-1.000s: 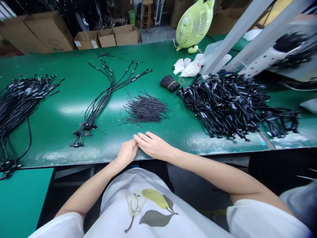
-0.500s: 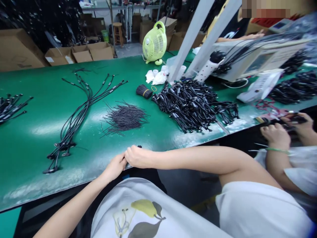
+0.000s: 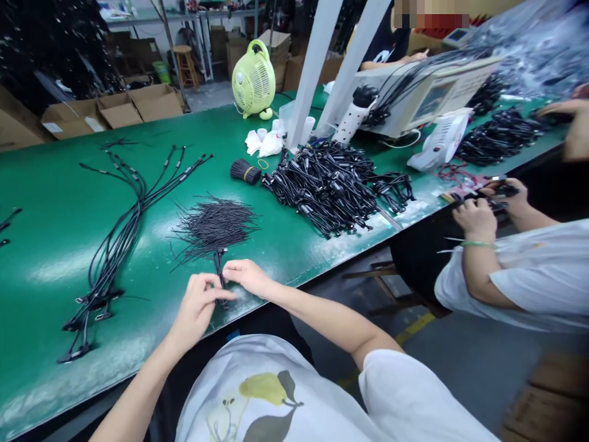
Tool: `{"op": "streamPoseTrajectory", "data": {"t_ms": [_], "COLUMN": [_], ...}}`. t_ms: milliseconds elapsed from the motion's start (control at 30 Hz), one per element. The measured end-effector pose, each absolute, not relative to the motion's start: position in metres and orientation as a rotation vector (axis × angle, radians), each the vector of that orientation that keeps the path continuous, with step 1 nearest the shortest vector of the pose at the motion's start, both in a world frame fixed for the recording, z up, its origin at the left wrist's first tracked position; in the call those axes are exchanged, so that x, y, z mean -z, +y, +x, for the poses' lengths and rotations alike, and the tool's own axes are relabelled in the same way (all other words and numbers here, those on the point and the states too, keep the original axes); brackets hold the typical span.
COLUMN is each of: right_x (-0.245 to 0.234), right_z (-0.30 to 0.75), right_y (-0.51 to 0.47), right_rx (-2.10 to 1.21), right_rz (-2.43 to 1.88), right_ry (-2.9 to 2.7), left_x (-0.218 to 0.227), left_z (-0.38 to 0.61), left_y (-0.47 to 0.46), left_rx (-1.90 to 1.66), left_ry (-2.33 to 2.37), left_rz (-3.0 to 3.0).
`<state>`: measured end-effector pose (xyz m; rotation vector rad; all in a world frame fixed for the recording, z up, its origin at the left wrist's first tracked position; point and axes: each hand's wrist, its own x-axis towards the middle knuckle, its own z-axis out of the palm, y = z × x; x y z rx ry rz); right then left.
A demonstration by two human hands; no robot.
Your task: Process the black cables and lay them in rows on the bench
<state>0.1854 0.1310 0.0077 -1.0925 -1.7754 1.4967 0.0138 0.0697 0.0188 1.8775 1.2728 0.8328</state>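
Both my hands meet at the near edge of the green table [image 3: 55, 245]. My left hand [image 3: 197, 307] and my right hand [image 3: 246, 274] pinch a thin black cable [image 3: 219, 270] between them, its end rising between the fingers. Just beyond lies a loose pile of short black ties [image 3: 212, 225]. To the left, a fan of long black cables with connectors [image 3: 120, 227] stretches across the table.
A big heap of black cables [image 3: 331, 184] lies to the right, with a banded tie bundle [image 3: 243, 171], a green fan [image 3: 252, 80] and white posts [image 3: 313, 67] behind. A co-worker's hands [image 3: 478, 215] work at the right. Cardboard boxes [image 3: 115, 107] stand beyond the table.
My view has swung to the right, bringing the co-worker in. My hands, which lay together at the table edge, have lifted and now pinch a black cable upright.
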Motion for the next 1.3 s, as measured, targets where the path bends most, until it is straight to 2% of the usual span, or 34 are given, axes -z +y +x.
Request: {"op": "streamPoseTrajectory", "data": {"t_ms": [67, 167, 267, 400, 533, 633, 800, 900, 1000, 1100, 1300], "right_x": [-0.016, -0.031, -0.033, -0.023, -0.017, -0.016, -0.008, -0.005, -0.005, -0.005, 0.008], "right_z": [0.191, 0.190, 0.186, 0.189, 0.190, 0.185, 0.179, 0.186, 0.197, 0.200, 0.182], "right_y": [0.128, 0.115, 0.105, 0.110, 0.114, 0.108, 0.105, 0.108, 0.108, 0.102, 0.093], "right_rx": [-1.334, -1.048, -0.970, -0.752, -0.631, -1.000, -2.188, -2.409, -2.232, -1.817, -1.044], "right_rz": [-1.099, -0.940, -0.852, -1.089, -1.068, -1.014, -0.889, -0.857, -0.982, -1.102, -1.081], "right_ry": [-1.862, -2.177, -2.428, -2.409, -2.293, -2.060, -1.308, -1.274, -1.463, -1.598, -1.977], "left_x": [-0.017, -0.021, -0.034, -0.035, -0.014, -0.008, -0.013, -0.012, -0.010, -0.009, -0.006], "left_z": [0.015, 0.014, 0.009, 0.018, 0.038, 0.044, 0.046, 0.042, 0.036, 0.036, 0.059], "left_y": [0.069, 0.077, 0.081, 0.066, 0.054, 0.051, 0.048, 0.051, 0.058, 0.066, 0.077], "left_rx": [-0.736, -0.879, -0.993, -0.928, -1.184, -1.174, -1.261, -1.264, -1.329, -1.419, -1.408], "left_ry": [1.242, 1.340, 1.239, 1.286, 1.396, 1.280, 1.126, 0.982, 0.977, 1.011, 0.972], "left_rz": [1.875, 1.481, 1.178, 1.301, 1.100, 1.063, 0.990, 0.777, 0.591, 0.502, 0.498]}}
